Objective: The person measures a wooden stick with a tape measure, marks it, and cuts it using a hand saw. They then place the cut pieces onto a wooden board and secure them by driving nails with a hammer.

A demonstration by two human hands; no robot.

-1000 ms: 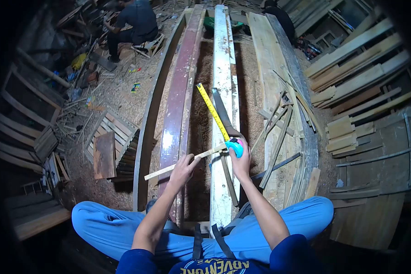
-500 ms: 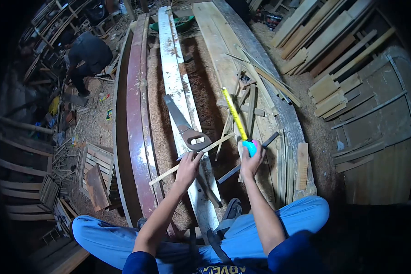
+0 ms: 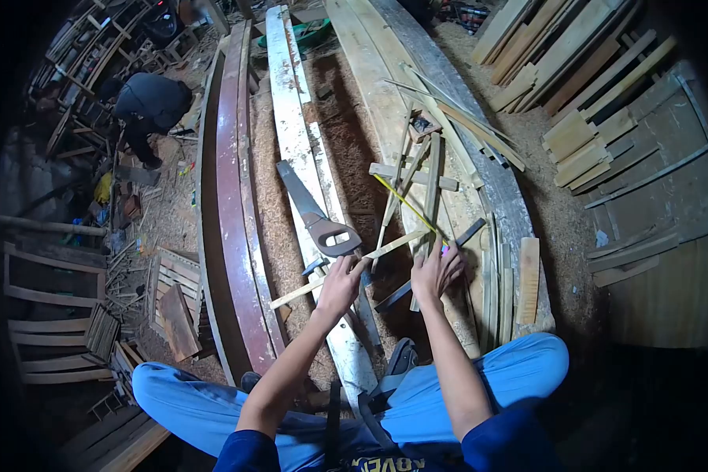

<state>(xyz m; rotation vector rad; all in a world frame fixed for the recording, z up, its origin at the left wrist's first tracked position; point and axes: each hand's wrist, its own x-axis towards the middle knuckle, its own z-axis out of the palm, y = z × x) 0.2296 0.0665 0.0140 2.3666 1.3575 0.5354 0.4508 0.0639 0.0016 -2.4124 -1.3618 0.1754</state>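
My left hand (image 3: 338,291) is closed around a thin wooden strip (image 3: 295,296), which slants up to the right until its far end reaches my right hand. A tape measure (image 3: 447,251) sits in my right hand (image 3: 434,275), its case mostly hidden by the fingers. From it the yellow blade (image 3: 405,203) runs out to the upper left, over a short wooden piece (image 3: 440,181). Just beyond my left hand, a handsaw (image 3: 324,228) with a brown handle lies on the white plank (image 3: 294,130). A dark straight bar (image 3: 470,234) passes under my right hand.
A maroon plank (image 3: 232,189) runs along the left, and a wide pale board (image 3: 377,86) along the right with loose offcuts on it. Stacked boards (image 3: 558,67) stand at right. A person (image 3: 153,102) bends low at far left. Sawdust covers the ground.
My right hand has turned the tape measure, so its blade now shows as a thin line leaning further left. The wooden strip and my left hand have shifted slightly right in view.
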